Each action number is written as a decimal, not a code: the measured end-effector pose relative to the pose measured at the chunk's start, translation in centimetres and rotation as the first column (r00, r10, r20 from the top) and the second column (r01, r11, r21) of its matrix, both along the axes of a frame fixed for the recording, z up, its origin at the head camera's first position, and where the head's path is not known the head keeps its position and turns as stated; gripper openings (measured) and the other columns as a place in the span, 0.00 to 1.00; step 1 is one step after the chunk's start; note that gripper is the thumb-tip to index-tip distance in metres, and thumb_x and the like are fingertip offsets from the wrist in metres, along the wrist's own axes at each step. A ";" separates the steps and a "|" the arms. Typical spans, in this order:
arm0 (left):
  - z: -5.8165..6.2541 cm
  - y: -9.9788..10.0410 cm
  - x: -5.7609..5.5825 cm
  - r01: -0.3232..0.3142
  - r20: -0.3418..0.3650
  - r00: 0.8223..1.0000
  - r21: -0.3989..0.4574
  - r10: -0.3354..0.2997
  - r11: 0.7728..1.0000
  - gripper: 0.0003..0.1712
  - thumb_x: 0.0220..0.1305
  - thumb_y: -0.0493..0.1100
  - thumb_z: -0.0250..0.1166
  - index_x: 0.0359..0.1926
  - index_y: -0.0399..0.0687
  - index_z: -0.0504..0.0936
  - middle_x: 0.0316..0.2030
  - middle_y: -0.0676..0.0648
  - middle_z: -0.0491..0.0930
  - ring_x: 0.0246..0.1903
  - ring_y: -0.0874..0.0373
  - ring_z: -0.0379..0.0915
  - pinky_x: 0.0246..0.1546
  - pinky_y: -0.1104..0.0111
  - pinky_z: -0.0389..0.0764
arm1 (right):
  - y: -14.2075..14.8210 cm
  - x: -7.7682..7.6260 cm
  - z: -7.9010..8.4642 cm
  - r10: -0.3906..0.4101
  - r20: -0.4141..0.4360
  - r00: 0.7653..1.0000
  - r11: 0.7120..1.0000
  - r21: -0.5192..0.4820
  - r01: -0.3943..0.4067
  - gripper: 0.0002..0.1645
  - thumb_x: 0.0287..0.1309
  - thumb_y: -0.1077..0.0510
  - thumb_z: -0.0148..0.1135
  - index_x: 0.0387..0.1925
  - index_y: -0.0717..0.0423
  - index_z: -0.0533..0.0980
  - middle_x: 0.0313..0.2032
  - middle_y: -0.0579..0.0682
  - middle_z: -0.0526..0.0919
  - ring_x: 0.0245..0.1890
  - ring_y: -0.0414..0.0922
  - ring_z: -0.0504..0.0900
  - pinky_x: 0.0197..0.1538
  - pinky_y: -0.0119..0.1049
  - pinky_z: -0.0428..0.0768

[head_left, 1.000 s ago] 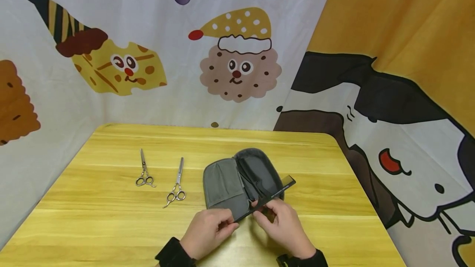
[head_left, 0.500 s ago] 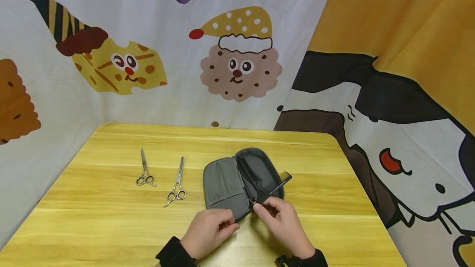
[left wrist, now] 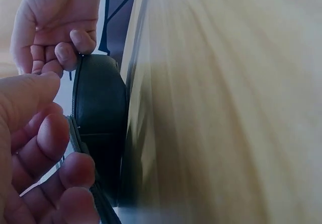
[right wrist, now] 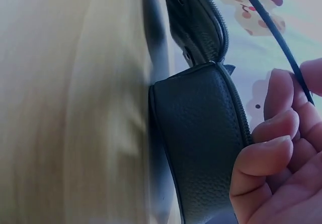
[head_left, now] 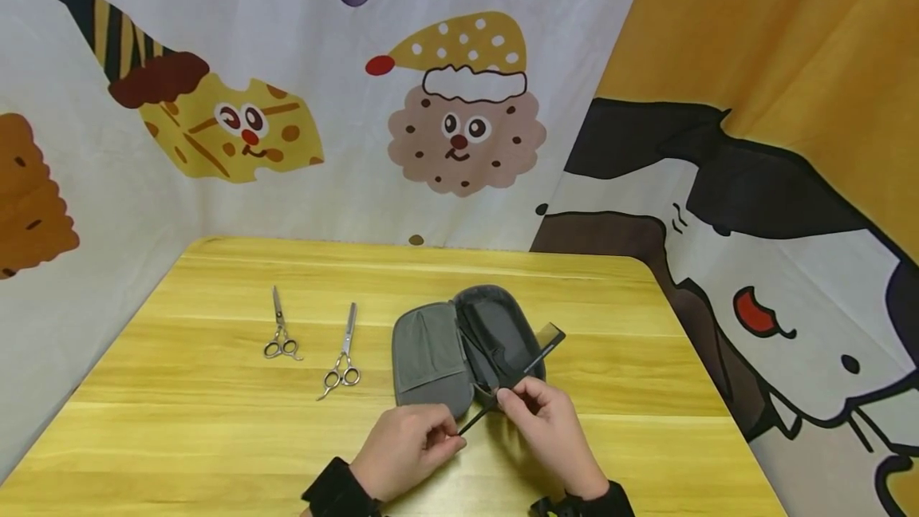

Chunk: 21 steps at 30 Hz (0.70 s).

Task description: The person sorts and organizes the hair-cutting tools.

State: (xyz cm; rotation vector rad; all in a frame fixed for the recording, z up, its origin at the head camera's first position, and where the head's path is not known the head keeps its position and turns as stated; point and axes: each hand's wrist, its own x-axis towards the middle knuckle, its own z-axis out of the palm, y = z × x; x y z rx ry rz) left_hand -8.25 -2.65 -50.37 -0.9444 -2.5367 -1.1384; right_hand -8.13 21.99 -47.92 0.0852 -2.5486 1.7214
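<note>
A dark comb (head_left: 547, 348) is held slantwise over the near side of an open grey zip case (head_left: 434, 341). My left hand (head_left: 409, 447) pinches its thin lower end. Farther up, my right hand (head_left: 551, 436) pinches the comb between thumb and fingers, covering its middle. From the right wrist, the comb (right wrist: 271, 25) looks like a narrow dark strip leading into the fingertips. The case lies spread on the table, its dark textured outer wall (right wrist: 198, 133) beside the right fingers. In the left wrist view, the left hand (left wrist: 45, 153) hides most of the comb.
Two pairs of metal scissors lie left of the case: hairdressing scissors (head_left: 278, 317) and, nearer, a second pair with a broader blade (head_left: 349, 329). They rest on a wooden table (head_left: 179, 421). Printed cartoon cloth (head_left: 301, 22) hangs behind the table.
The comb has been turned and shifted slightly, so more of its toothed end shows and its lower part looks thinner. My right hand has moved up a little; the case has slid slightly left.
</note>
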 end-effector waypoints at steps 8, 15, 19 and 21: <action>-0.3 -0.3 -0.3 -0.270 -0.009 0.963 0.048 0.271 0.962 0.14 0.60 0.47 0.82 0.34 0.65 0.82 0.39 0.63 0.78 0.41 0.69 0.74 0.39 0.72 0.80 | -0.1 -0.3 -0.3 -0.035 0.019 0.999 0.999 0.016 0.034 0.16 0.70 0.54 0.71 0.25 0.49 0.79 0.19 0.43 0.75 0.20 0.36 0.71 0.26 0.29 0.71; -0.8 -0.5 -0.7 -0.423 0.247 0.890 0.128 0.385 0.897 0.29 0.66 0.45 0.77 0.63 0.43 0.77 0.65 0.41 0.74 0.59 0.50 0.74 0.49 0.61 0.85 | -0.1 -0.3 -0.2 -0.058 0.053 0.997 0.998 -0.005 0.058 0.16 0.72 0.55 0.68 0.26 0.52 0.79 0.21 0.52 0.81 0.20 0.37 0.68 0.25 0.29 0.68; -0.9 -0.9 -1.1 -0.463 0.445 0.821 0.156 0.356 0.873 0.39 0.69 0.47 0.75 0.73 0.39 0.68 0.67 0.35 0.71 0.57 0.49 0.74 0.48 0.64 0.83 | -0.1 -0.3 -0.2 -0.063 0.059 0.996 0.997 -0.031 0.065 0.15 0.74 0.57 0.66 0.27 0.54 0.77 0.20 0.52 0.82 0.17 0.35 0.64 0.23 0.28 0.65; -1.0 -1.1 -1.3 -0.482 0.555 0.772 0.193 0.310 0.855 0.43 0.71 0.48 0.73 0.77 0.39 0.63 0.62 0.35 0.74 0.49 0.52 0.75 0.45 0.67 0.81 | -0.1 -0.3 -0.2 -0.063 0.063 0.996 0.997 -0.044 0.066 0.14 0.75 0.58 0.65 0.29 0.55 0.78 0.21 0.50 0.85 0.16 0.35 0.63 0.23 0.28 0.65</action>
